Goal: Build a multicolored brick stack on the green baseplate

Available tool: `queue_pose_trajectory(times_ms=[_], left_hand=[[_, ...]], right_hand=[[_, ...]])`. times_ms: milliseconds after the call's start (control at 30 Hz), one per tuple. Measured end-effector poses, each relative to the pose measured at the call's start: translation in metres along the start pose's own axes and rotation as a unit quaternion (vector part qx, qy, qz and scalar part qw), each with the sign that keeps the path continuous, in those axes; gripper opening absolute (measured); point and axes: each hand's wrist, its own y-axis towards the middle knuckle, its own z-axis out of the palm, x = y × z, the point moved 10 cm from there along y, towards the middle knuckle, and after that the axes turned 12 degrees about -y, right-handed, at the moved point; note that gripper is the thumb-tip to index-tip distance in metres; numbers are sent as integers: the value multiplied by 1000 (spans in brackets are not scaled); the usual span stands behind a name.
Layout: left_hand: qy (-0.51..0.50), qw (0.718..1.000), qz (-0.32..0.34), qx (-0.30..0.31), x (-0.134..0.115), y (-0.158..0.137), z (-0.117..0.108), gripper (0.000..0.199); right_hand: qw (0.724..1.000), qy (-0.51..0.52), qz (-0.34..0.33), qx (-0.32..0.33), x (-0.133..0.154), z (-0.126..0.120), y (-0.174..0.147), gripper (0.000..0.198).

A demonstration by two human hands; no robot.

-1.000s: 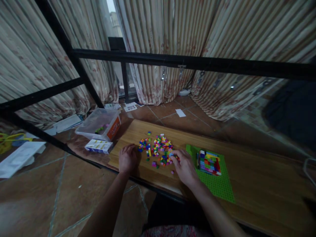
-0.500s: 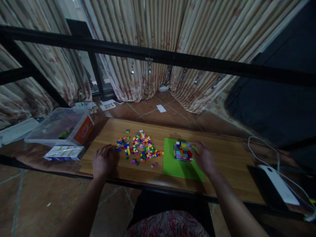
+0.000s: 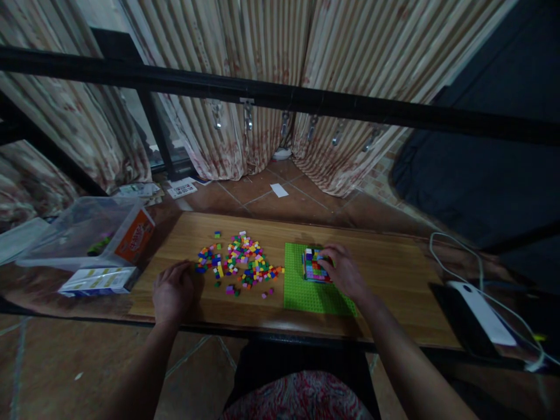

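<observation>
On a green studded baseplate (image 3: 301, 297) stands a low, box-like build of coloured toy bricks (image 3: 315, 270). My right hand (image 3: 343, 271) reaches over its right side, thumb and fingers pinched together at its top. What lies between those fingertips is too small and hidden to make out. To the left, many loose toy bricks (image 3: 247, 256) are spread over the wooden tabletop. My left hand (image 3: 172, 291) rests on the wood just left of this pile, fingers curled in; their undersides are hidden.
A clear plastic box (image 3: 83, 227) with an orange label stands at the left, behind a white and blue carton (image 3: 98, 280). A white device (image 3: 481, 312) with a cable (image 3: 476, 256) lies at the right end. A black metal rail (image 3: 280, 93) crosses beyond the wooden board (image 3: 394, 286).
The whole view has shifted slightly. My right hand has moved a little inward over the brick build, its fingertips now covering more of the top. The left hand stays beside the loose bricks.
</observation>
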Motion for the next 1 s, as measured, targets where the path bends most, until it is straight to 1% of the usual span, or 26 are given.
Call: queue_pose_trajectory(times_ms=[100, 333, 433, 533, 600, 667, 833, 933, 1000], left_hand=[[5, 1000, 0, 1, 0, 0, 0, 35], [5, 1000, 2, -7, 2, 0, -1, 34], [1, 1000, 7, -6, 1, 0, 0, 33], [0, 1000, 10, -4, 0, 0, 0, 33], [1, 1000, 7, -3, 0, 0, 0, 34], [1, 1000, 4, -1, 0, 0, 0, 34], [-3, 1000, -4, 0, 0, 1, 0, 34], [-7, 1000, 2, 0, -1, 0, 0, 34], [-9, 1000, 8, -2, -2, 0, -1, 35]], right_hand=[[1000, 5, 18, -8, -5, 1, 1, 19], [993, 65, 80, -48, -19, -2, -3, 23], [986, 101, 103, -83, -26, -5, -7, 30], [972, 131, 158, -111, -41, -3, -12, 38], [965, 142, 190, -111, -49, 4, -14, 43], [962, 143, 207, -104, -52, 12, -13, 46], [964, 129, 217, -80, -50, 30, -11, 46], [963, 136, 220, -79, -48, 34, -12, 45], [957, 158, 231, -79, -48, 36, -14, 46]])
